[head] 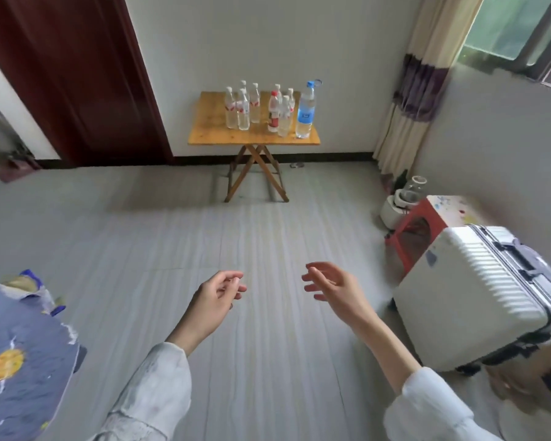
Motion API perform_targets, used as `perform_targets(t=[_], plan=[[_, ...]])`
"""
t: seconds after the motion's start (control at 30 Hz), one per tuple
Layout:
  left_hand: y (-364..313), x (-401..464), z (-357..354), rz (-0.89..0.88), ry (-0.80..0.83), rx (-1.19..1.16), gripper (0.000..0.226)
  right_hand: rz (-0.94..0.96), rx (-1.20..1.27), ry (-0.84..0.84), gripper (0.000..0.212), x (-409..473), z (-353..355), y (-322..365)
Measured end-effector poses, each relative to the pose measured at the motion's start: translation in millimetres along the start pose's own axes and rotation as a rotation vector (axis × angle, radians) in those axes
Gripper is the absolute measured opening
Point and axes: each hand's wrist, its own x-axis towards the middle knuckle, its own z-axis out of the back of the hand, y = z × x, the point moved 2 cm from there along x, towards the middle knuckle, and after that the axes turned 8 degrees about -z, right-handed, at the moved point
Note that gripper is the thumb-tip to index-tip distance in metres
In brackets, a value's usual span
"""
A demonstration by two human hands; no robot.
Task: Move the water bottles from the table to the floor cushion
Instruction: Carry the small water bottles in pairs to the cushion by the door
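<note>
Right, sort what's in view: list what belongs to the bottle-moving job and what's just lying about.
Part of the job:
water bottles, standing on the table
wooden folding table
floor cushion, blue, at the lower left
left hand and right hand, both empty

Just lying about:
white suitcase
red stool
curtain
dark red door

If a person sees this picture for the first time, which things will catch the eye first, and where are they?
First comes the cluster of water bottles standing on the small wooden folding table against the far wall, the tall blue-labelled bottle at its right end. Next, the left hand and right hand, both empty, reach forward over the grey floor. A white suitcase stands at the right, a blue cushion at the lower left.
</note>
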Motion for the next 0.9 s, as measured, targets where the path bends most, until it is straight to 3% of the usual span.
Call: perform_targets(t=[0.27, 0.6, 0.9], plan=[[38, 159, 44, 0.076, -0.074, -0.015, 0.016, 0.007, -0.02, 0.039, 0.013, 177, -39, 55], [53, 414, 132, 0.022, -0.076, 0.016, 0.017, 0.034, 0.035, 0.014, 0.022, 409, -89, 153], [66, 586, 138, 0.047, -0.01, 0.029, 0.018, 0.009, 0.042, -0.011, 0.016, 574, -81, 196]])
